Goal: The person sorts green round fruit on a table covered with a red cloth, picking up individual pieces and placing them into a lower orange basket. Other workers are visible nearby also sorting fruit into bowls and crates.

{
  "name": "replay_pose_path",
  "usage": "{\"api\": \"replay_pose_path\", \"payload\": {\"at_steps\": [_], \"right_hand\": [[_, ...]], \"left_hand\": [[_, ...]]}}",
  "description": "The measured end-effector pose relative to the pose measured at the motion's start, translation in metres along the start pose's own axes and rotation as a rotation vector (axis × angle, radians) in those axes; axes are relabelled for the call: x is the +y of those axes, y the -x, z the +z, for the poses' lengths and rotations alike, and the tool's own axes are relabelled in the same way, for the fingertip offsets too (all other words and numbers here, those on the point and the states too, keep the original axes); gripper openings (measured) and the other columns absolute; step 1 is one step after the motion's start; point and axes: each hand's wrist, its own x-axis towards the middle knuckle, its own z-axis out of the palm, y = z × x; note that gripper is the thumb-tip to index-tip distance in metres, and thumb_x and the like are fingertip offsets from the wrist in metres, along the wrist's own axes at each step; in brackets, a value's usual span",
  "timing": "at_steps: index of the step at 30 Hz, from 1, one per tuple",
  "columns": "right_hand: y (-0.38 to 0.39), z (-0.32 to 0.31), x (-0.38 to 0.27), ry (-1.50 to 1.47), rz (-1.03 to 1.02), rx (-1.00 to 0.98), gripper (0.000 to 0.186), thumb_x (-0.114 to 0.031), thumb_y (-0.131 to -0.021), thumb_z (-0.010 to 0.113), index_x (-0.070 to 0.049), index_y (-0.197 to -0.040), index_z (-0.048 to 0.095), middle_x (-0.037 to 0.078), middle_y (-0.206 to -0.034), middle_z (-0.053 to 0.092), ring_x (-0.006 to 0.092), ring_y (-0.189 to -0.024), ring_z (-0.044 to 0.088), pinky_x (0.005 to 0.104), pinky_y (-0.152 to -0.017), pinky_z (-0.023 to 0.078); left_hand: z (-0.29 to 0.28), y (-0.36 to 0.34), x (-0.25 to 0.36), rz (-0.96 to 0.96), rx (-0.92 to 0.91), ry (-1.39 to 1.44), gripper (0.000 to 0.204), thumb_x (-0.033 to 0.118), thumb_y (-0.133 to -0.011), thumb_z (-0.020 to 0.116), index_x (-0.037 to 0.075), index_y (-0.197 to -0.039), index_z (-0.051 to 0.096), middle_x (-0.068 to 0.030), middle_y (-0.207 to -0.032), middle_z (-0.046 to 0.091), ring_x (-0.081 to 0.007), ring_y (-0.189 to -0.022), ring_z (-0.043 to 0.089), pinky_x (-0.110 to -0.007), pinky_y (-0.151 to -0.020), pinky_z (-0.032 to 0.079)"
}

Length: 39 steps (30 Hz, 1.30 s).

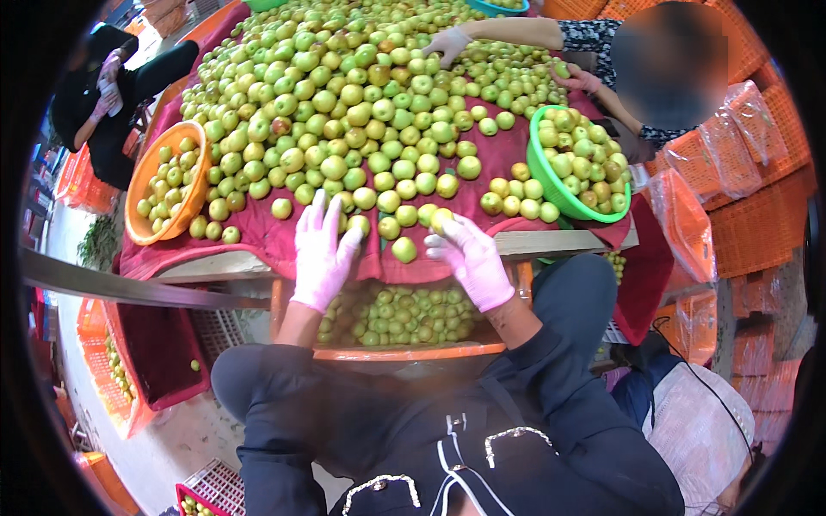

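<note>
A large heap of small yellow-green, apple-like fruit (pixel 318 103) covers the red cloth (pixel 499 163) on the table in front of me. My left hand (pixel 323 249), in a pale pink glove, lies at the heap's near edge with its fingers apart; a fruit (pixel 358 225) sits by its thumb, and I cannot tell if they touch. In a matching glove, my right hand (pixel 471 262) has its fingertips closed on one fruit (pixel 441 220). Between the hands, a loose fruit (pixel 403 250) rests close to the cloth's front edge.
Fruit-filled bowls stand on either side: an orange one (pixel 130 204) at left, a green one (pixel 537 163) at right. Below the table edge is an orange crate (pixel 409 353) of fruit. Across the table, a co-worker's gloved hand (pixel 447 43) reaches into the heap. Orange crates (pixel 757 224) stack at right.
</note>
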Motion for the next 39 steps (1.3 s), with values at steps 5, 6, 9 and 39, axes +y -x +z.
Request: {"api": "replay_pose_path", "payload": {"at_steps": [5,6,9,39], "right_hand": [[-0.015,-0.025,-0.016,-0.693,0.324,-0.239,0.031,-0.024,-0.107,0.056,0.001,-0.124,0.062,0.016,-0.11,0.069,0.0256,-0.094,0.069,0.0406,-0.086,0.058],[-0.015,-0.026,-0.022,-0.701,0.335,-0.226,0.031,-0.024,-0.107,0.056,0.001,-0.124,0.062,0.017,-0.111,0.069,0.0258,-0.095,0.069,0.0405,-0.086,0.058],[-0.014,-0.03,-0.041,-0.426,0.203,-0.115,0.031,-0.024,-0.106,0.058,0.0,-0.125,0.061,0.015,-0.112,0.069,0.0237,-0.092,0.069,0.0374,-0.082,0.058],[-0.021,0.021,0.044,1.824,-0.628,-0.223,0.06,-0.043,-0.103,0.049,-0.013,-0.156,0.043,0.015,-0.164,0.033,0.0382,-0.152,0.027,0.0626,-0.123,0.019]], "left_hand": [[0.003,-0.009,0.006,-0.053,0.008,-0.052,0.062,0.039,-0.1,0.063,0.001,-0.147,0.051,-0.0227,-0.157,0.042,-0.0434,-0.138,0.042,-0.051,-0.117,0.033],[0.005,-0.012,0.009,-0.078,0.011,-0.03,0.063,0.041,-0.098,0.065,0.001,-0.146,0.053,-0.0216,-0.157,0.043,-0.0438,-0.137,0.042,-0.052,-0.116,0.033],[0.008,-0.013,0.011,-0.088,0.027,-0.055,0.064,0.04,-0.097,0.067,0.003,-0.147,0.052,-0.0191,-0.157,0.043,-0.0433,-0.135,0.043,-0.052,-0.115,0.035],[-0.017,0.005,0.033,0.162,-0.192,0.005,0.067,0.043,-0.091,0.07,0.01,-0.148,0.054,-0.015,-0.154,0.048,-0.0415,-0.148,0.032,-0.052,-0.123,0.022]]}}
